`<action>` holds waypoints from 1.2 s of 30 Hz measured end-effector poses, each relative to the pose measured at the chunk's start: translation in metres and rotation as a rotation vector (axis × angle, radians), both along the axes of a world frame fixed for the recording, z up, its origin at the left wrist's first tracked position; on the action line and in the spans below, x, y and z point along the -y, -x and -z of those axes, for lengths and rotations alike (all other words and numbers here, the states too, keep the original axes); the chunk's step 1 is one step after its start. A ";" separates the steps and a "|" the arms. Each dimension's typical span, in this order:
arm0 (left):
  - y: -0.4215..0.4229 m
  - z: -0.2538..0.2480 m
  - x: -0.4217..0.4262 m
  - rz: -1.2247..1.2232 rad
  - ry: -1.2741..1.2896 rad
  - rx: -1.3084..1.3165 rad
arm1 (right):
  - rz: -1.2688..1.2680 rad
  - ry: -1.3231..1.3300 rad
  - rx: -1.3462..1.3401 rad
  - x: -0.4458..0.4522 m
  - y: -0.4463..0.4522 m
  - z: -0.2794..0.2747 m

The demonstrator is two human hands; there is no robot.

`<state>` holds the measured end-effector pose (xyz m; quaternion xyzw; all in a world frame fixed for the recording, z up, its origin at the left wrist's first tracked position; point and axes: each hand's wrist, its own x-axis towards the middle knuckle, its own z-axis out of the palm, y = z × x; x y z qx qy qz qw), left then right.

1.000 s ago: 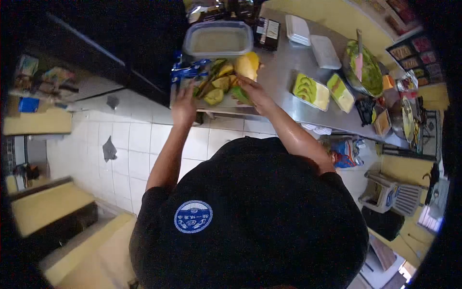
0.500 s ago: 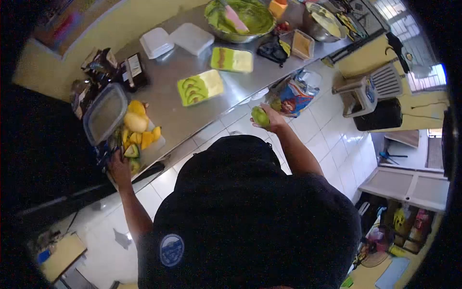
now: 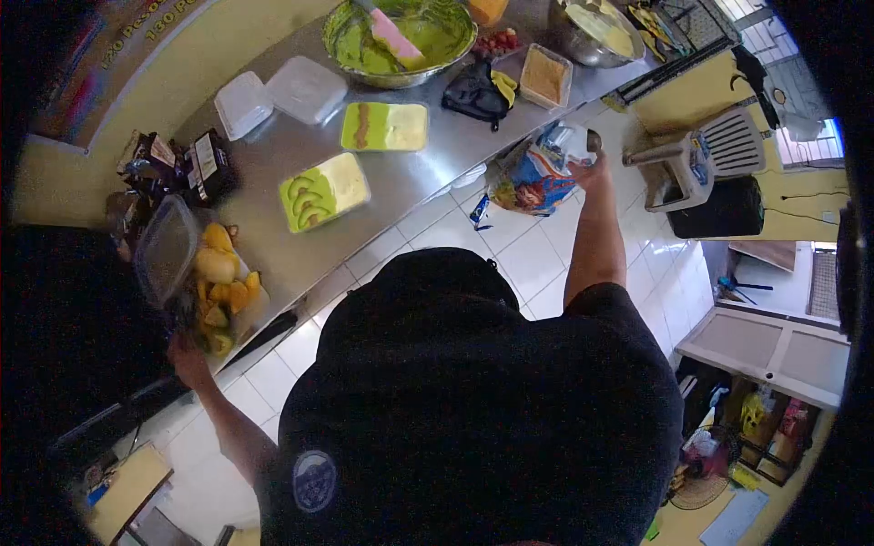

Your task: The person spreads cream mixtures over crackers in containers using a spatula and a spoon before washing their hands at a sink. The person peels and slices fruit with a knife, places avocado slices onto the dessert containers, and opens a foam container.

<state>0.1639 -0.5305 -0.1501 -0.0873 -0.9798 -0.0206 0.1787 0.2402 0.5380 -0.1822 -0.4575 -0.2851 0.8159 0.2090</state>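
My right hand (image 3: 592,171) is at the right rim of a printed plastic bag (image 3: 537,177), its fingers closed on the edge. The bag hangs beside the counter's front edge. My left hand (image 3: 187,357) is at the near corner of a tray (image 3: 258,305) at the counter's left end; its fingers are dark and blurred. On that tray lie yellow mangoes (image 3: 217,264), orange-yellow fruit pieces (image 3: 238,296) and a cut avocado (image 3: 218,340). A clear plastic lid or container (image 3: 168,250) leans beside the fruit.
Two rectangular tubs of green-and-cream dessert, one (image 3: 350,187) topped with avocado slices, the other (image 3: 387,127) with a brown strip, sit on the steel counter (image 3: 264,227). Behind stand white containers (image 3: 244,105), a bowl of green cream (image 3: 401,77), a crumb tub (image 3: 546,77) and another bowl (image 3: 601,59).
My right hand has moved right, from in front of the bag to its rim; the green avocado piece it held is out of sight. My left hand has shifted down and left in view.
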 end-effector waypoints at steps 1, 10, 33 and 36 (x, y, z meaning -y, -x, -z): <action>-0.005 0.002 0.000 -0.011 0.000 0.003 | -0.052 -0.176 0.111 0.005 0.009 0.006; -0.062 -0.043 -0.040 -0.615 -0.435 0.016 | -0.154 -1.336 -0.234 0.274 0.137 -0.138; -0.135 -0.067 -0.083 -0.543 -1.079 0.099 | -1.867 -2.073 -0.832 0.842 0.080 -0.082; -0.133 -0.054 -0.079 -0.565 -1.235 0.289 | -1.755 -1.767 -0.600 0.859 0.076 -0.058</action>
